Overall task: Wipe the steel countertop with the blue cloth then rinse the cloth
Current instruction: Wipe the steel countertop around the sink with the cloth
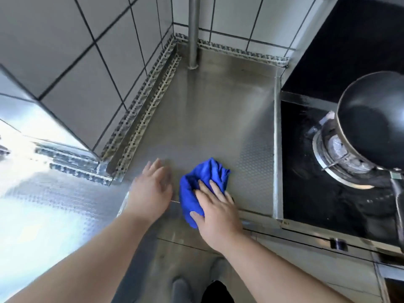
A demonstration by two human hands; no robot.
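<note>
The right hand (215, 207) presses flat, fingers straight, on the bunched blue cloth (202, 184) so it can rub the steel countertop (207, 110); nothing is curled round it. The left hand (150, 191) lies open just beside the cloth, prob. for support. Far of the grip: tiled wall (76, 51), a steel pipe (193, 29). To its right: black stove (306, 176) w/ a wok (376, 132).

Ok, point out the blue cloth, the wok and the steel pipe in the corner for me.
blue cloth (204, 173): head view, on its bunched upper folds beyond the fingers.
wok (371, 125): head view, on its dark inner bowl.
steel pipe (193, 31): head view, on its upright shaft near the tiled corner.
</note>
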